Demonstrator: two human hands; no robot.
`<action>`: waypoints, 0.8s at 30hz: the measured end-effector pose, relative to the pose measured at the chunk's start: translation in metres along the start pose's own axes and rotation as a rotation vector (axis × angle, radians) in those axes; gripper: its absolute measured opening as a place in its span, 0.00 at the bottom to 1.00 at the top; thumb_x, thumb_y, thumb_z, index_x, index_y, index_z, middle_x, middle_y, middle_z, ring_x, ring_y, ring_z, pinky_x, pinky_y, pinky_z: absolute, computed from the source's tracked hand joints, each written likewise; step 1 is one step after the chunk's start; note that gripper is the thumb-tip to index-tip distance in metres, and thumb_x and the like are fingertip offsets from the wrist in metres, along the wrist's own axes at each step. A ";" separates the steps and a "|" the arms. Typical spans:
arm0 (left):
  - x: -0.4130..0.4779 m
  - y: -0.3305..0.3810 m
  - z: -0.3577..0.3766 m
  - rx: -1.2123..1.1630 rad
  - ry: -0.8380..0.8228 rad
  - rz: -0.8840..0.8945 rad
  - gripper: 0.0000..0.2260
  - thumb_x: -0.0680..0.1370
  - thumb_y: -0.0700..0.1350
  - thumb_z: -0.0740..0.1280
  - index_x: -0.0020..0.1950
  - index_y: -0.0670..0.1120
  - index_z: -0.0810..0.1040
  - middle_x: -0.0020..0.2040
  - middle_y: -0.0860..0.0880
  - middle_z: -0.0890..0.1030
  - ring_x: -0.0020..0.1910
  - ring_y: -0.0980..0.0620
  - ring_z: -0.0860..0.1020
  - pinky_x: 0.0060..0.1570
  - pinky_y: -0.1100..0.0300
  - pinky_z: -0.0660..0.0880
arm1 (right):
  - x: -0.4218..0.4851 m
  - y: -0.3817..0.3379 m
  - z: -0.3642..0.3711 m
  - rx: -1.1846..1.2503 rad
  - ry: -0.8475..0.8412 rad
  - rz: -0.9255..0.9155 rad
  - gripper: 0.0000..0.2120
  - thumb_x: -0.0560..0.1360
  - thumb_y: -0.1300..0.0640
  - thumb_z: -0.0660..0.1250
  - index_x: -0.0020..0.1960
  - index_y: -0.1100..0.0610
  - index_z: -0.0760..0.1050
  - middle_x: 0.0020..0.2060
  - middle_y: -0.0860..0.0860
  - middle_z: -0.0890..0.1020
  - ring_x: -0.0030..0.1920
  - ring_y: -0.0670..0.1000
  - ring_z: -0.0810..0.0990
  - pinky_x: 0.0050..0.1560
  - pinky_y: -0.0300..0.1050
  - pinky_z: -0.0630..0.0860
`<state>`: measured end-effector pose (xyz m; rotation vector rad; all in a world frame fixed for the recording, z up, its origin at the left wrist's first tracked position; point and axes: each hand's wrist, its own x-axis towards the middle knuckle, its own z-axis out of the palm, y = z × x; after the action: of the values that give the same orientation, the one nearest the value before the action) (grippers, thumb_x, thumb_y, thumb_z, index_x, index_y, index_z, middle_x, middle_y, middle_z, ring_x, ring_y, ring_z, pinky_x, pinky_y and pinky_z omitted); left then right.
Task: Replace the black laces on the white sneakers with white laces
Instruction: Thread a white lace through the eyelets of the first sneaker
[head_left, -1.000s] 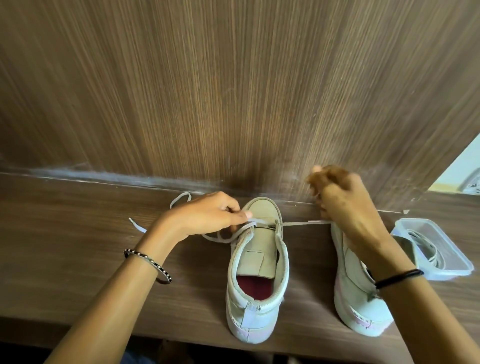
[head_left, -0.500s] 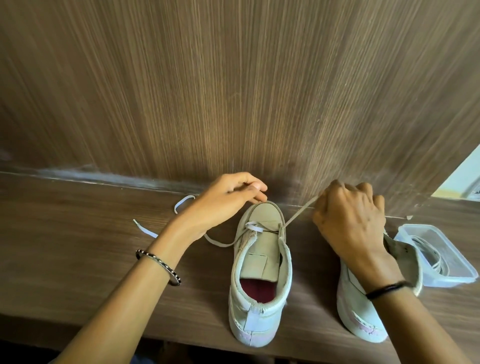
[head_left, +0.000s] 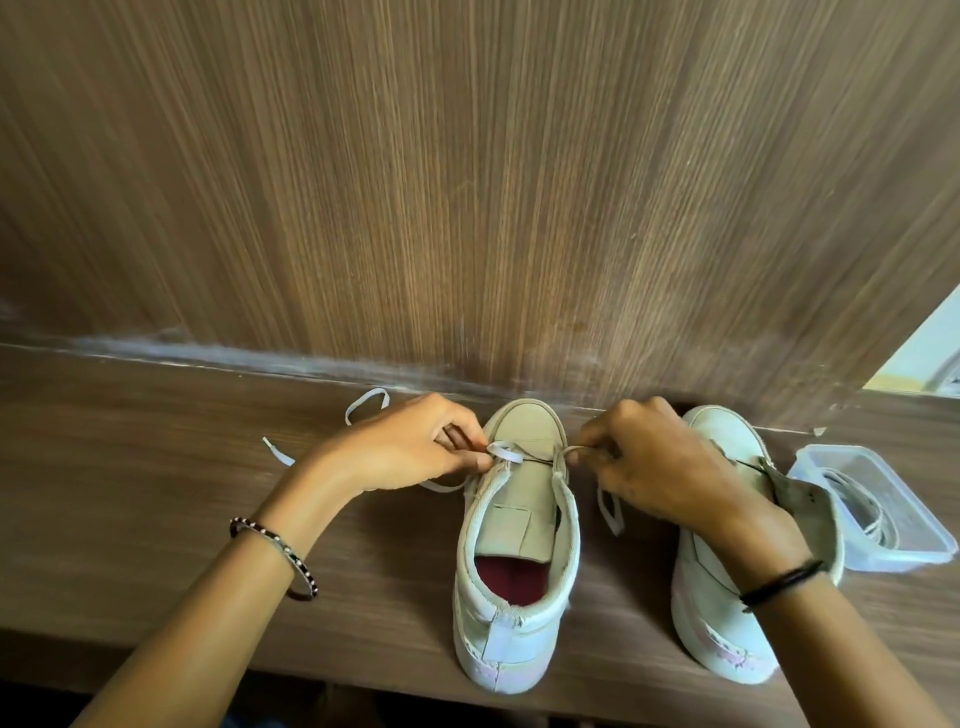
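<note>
Both hands are up at the toe end of one shoe. The left hand (head_left: 410, 447) pinches the white lace (head_left: 506, 451) between thumb and fingertips, right where it crosses the first eyelets. The right hand (head_left: 660, 473) has its fingers curled tight and grips the other side of that same lace at the opposite eyelet row.

Between the two hands sits the sneaker (head_left: 519, 525), toe against the back panel (head_left: 467, 208), tongue lying flat, red insole showing at the heel. Out past the left hand, the lace's long tail loops across the wooden shelf (head_left: 156, 493). Just under the right hand, a shorter tail hangs down beside the shoe.

On the outer side of the right hand stands the second sneaker (head_left: 727, 639), partly hidden by the wrist. Further out that way is a clear plastic tub (head_left: 930, 543) with lace coiled inside, its colour hard to tell. There is a beaded bangle (head_left: 275, 558) on the left wrist and a black band (head_left: 779, 582) on the right.
</note>
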<state>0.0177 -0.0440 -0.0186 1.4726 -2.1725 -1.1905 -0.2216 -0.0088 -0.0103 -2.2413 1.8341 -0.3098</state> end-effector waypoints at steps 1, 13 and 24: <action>0.002 0.000 0.001 0.032 0.022 0.004 0.05 0.78 0.47 0.74 0.52 0.48 0.85 0.48 0.52 0.86 0.48 0.57 0.83 0.49 0.66 0.79 | -0.001 0.001 0.000 -0.033 0.016 0.058 0.15 0.78 0.53 0.70 0.33 0.49 0.76 0.32 0.48 0.79 0.38 0.56 0.81 0.40 0.52 0.80; -0.009 -0.003 -0.019 0.285 0.135 -0.171 0.09 0.78 0.55 0.68 0.43 0.52 0.81 0.46 0.48 0.84 0.48 0.48 0.81 0.49 0.52 0.75 | -0.013 -0.014 -0.006 -0.491 -0.130 0.210 0.09 0.74 0.52 0.72 0.42 0.49 0.71 0.52 0.49 0.82 0.62 0.53 0.76 0.64 0.46 0.64; 0.003 0.003 0.007 -0.067 0.003 -0.029 0.07 0.81 0.55 0.68 0.55 0.56 0.83 0.55 0.58 0.83 0.57 0.61 0.79 0.64 0.55 0.74 | 0.000 0.006 -0.005 0.418 -0.151 0.089 0.07 0.77 0.57 0.74 0.54 0.50 0.84 0.38 0.44 0.86 0.43 0.37 0.84 0.45 0.30 0.78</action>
<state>0.0101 -0.0428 -0.0212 1.4822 -2.0953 -1.2575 -0.2287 -0.0106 -0.0077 -1.8426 1.6102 -0.4468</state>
